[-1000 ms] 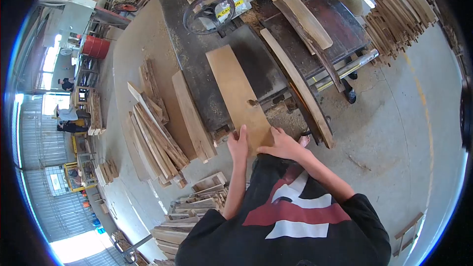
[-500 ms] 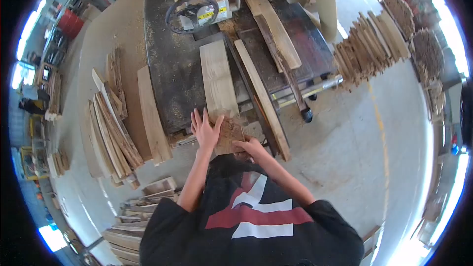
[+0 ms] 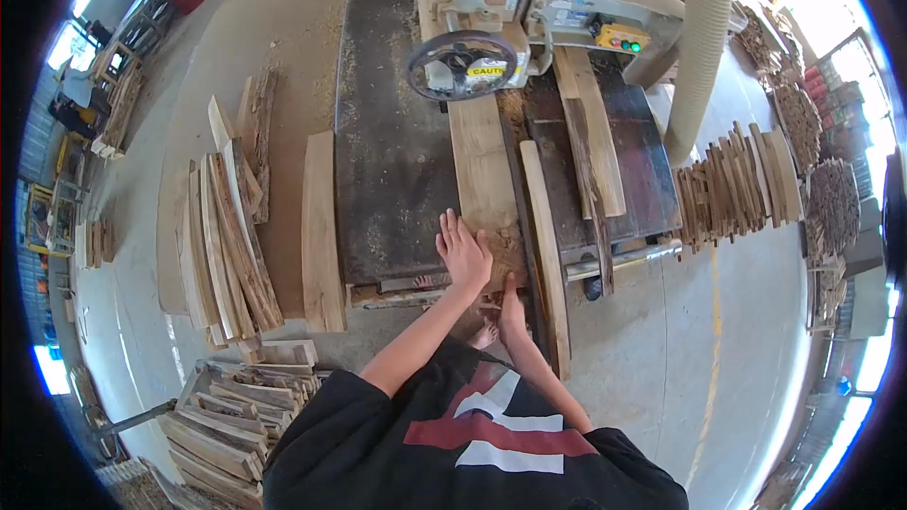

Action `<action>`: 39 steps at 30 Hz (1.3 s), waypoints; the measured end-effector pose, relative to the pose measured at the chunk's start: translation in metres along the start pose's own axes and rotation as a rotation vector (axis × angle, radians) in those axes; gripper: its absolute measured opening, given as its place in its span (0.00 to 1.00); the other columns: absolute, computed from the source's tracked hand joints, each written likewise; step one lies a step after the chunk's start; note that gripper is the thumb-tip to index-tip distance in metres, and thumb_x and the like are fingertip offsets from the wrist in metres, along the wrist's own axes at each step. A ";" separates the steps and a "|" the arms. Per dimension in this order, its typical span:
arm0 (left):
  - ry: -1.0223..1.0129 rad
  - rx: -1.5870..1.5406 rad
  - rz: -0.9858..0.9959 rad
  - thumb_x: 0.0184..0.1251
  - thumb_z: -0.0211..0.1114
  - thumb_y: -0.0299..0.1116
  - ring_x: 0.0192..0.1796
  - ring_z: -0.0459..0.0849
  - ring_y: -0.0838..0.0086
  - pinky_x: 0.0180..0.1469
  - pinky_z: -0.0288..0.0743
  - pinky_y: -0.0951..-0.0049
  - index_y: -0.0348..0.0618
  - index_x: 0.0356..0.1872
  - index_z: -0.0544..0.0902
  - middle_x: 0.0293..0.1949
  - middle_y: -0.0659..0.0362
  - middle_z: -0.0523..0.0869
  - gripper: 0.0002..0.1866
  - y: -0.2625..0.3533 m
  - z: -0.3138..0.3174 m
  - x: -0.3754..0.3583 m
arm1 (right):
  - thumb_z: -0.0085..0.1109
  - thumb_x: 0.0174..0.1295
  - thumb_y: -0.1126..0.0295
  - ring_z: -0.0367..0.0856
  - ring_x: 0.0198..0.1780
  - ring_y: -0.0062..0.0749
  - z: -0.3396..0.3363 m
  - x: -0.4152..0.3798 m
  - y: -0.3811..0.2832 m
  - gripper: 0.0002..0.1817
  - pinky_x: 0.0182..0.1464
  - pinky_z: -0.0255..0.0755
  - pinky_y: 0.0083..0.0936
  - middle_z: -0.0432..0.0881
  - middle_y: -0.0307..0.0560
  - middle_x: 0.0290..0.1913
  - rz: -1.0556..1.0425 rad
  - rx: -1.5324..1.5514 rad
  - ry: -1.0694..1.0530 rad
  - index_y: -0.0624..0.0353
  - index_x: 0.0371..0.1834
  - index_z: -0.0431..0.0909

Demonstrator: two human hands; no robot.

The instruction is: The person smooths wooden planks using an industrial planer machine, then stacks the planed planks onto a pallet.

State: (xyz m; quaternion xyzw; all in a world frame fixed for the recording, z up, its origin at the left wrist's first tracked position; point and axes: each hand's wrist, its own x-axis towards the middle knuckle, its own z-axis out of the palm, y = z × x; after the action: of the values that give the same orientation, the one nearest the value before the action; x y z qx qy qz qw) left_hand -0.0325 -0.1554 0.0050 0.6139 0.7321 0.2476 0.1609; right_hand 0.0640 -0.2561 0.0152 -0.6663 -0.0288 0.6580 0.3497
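A wide, pale board (image 3: 482, 156) lies lengthwise on the dark machine table (image 3: 397, 165), its far end under the machine head near the black handwheel (image 3: 462, 65). My left hand (image 3: 464, 252) rests on the left part of its near end, fingers spread. At the near edge of the board, my right hand (image 3: 511, 305) has its thumb on top; its other fingers are hidden below. A dark fence runs along the board's right side, with a narrow strip of wood (image 3: 545, 255) just beyond it.
Several boards stand in a pile (image 3: 227, 236) at the left, beside a single board (image 3: 323, 227). More wood is stacked at the lower left (image 3: 222, 420) and right (image 3: 742, 184). A control box (image 3: 621, 38) and thick hose (image 3: 701, 47) are at the upper right.
The wide board has moved forward, its far end now under the machine head. Both hands have moved with it, and the view has shifted.
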 end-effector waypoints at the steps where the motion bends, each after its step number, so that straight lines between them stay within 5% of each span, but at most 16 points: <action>1: -0.007 0.003 0.005 0.78 0.51 0.43 0.83 0.50 0.51 0.79 0.45 0.46 0.26 0.73 0.61 0.79 0.42 0.58 0.33 0.002 -0.001 0.012 | 0.45 0.68 0.27 0.80 0.24 0.32 0.003 0.008 -0.009 0.44 0.26 0.71 0.27 0.84 0.48 0.32 -0.031 -0.054 -0.009 0.66 0.45 0.80; 6: -0.018 0.028 -0.007 0.76 0.53 0.41 0.82 0.52 0.50 0.78 0.48 0.47 0.21 0.69 0.64 0.78 0.40 0.60 0.32 0.006 -0.008 0.071 | 0.43 0.74 0.34 0.74 0.21 0.29 0.026 0.034 -0.056 0.36 0.23 0.64 0.26 0.82 0.44 0.25 -0.064 -0.112 -0.069 0.59 0.30 0.80; 12: 0.062 -0.036 0.004 0.77 0.50 0.42 0.80 0.55 0.47 0.77 0.49 0.46 0.23 0.74 0.58 0.78 0.39 0.58 0.35 0.005 0.002 0.137 | 0.47 0.78 0.44 0.68 0.19 0.24 0.073 0.062 -0.111 0.26 0.19 0.60 0.22 0.73 0.37 0.21 -0.071 0.022 0.043 0.55 0.32 0.77; 17: 0.138 -0.142 0.003 0.77 0.52 0.43 0.80 0.56 0.50 0.78 0.51 0.48 0.25 0.71 0.63 0.76 0.39 0.61 0.32 -0.004 0.003 0.180 | 0.51 0.74 0.39 0.65 0.15 0.24 0.105 0.086 -0.133 0.29 0.15 0.54 0.23 0.67 0.33 0.16 -0.165 -0.053 0.120 0.54 0.29 0.75; 21: -0.100 -0.522 0.129 0.71 0.65 0.44 0.74 0.67 0.44 0.72 0.64 0.47 0.36 0.71 0.69 0.71 0.39 0.69 0.33 -0.031 -0.050 0.207 | 0.53 0.72 0.37 0.69 0.17 0.26 0.128 0.104 -0.157 0.29 0.17 0.58 0.24 0.68 0.34 0.17 -0.230 0.004 0.112 0.52 0.28 0.75; 25: 0.148 -0.327 0.216 0.61 0.74 0.48 0.68 0.73 0.44 0.67 0.68 0.47 0.45 0.65 0.77 0.67 0.42 0.73 0.33 -0.113 -0.125 0.165 | 0.50 0.74 0.39 0.71 0.17 0.27 0.150 0.125 -0.191 0.30 0.17 0.59 0.24 0.70 0.35 0.17 -0.199 0.058 0.058 0.55 0.29 0.76; 29: 0.251 0.012 0.030 0.53 0.79 0.56 0.67 0.69 0.36 0.67 0.64 0.40 0.46 0.65 0.77 0.68 0.32 0.68 0.41 -0.197 -0.201 0.081 | 0.54 0.72 0.38 0.76 0.19 0.26 0.176 0.155 -0.217 0.28 0.17 0.58 0.20 0.74 0.33 0.17 -0.214 0.076 0.045 0.52 0.27 0.76; 31: 0.133 0.191 -0.112 0.48 0.80 0.59 0.67 0.68 0.31 0.66 0.64 0.37 0.46 0.66 0.77 0.69 0.29 0.63 0.45 -0.223 -0.226 0.036 | 0.55 0.71 0.38 0.76 0.19 0.24 0.187 0.161 -0.227 0.27 0.17 0.57 0.18 0.74 0.32 0.17 -0.244 0.089 0.075 0.51 0.26 0.76; 33: 0.032 0.075 -0.260 0.45 0.81 0.57 0.66 0.67 0.30 0.64 0.66 0.35 0.47 0.65 0.78 0.66 0.29 0.64 0.45 -0.241 -0.229 0.002 | 0.58 0.71 0.43 0.78 0.20 0.22 0.194 0.169 -0.233 0.25 0.16 0.58 0.19 0.80 0.35 0.21 -0.331 0.116 0.130 0.51 0.27 0.76; 36: 0.073 0.008 -0.220 0.45 0.82 0.50 0.63 0.67 0.30 0.62 0.67 0.34 0.49 0.66 0.78 0.63 0.31 0.66 0.43 -0.246 -0.217 -0.022 | 0.60 0.73 0.50 0.81 0.23 0.21 0.196 0.166 -0.216 0.19 0.18 0.62 0.19 0.85 0.39 0.26 -0.454 0.067 0.092 0.52 0.31 0.78; 38: 0.159 0.112 -0.184 0.45 0.81 0.44 0.56 0.75 0.37 0.59 0.73 0.40 0.48 0.66 0.78 0.56 0.38 0.73 0.41 -0.239 -0.217 -0.024 | 0.59 0.74 0.53 0.82 0.25 0.22 0.189 0.155 -0.193 0.16 0.21 0.66 0.19 0.86 0.40 0.28 -0.573 0.005 0.021 0.53 0.35 0.79; 39: 0.150 -0.171 -0.258 0.47 0.80 0.41 0.56 0.78 0.43 0.59 0.75 0.44 0.45 0.66 0.78 0.56 0.41 0.76 0.40 -0.249 -0.210 -0.022 | 0.59 0.74 0.56 0.84 0.27 0.23 0.184 0.148 -0.181 0.14 0.24 0.70 0.19 0.86 0.40 0.30 -0.698 -0.068 -0.050 0.54 0.39 0.80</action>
State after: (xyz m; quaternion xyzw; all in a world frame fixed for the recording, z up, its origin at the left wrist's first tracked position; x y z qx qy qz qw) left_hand -0.3451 -0.2426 0.0374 0.4788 0.7908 0.3315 0.1881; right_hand -0.0050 0.0325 0.0002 -0.6112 -0.2853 0.5137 0.5303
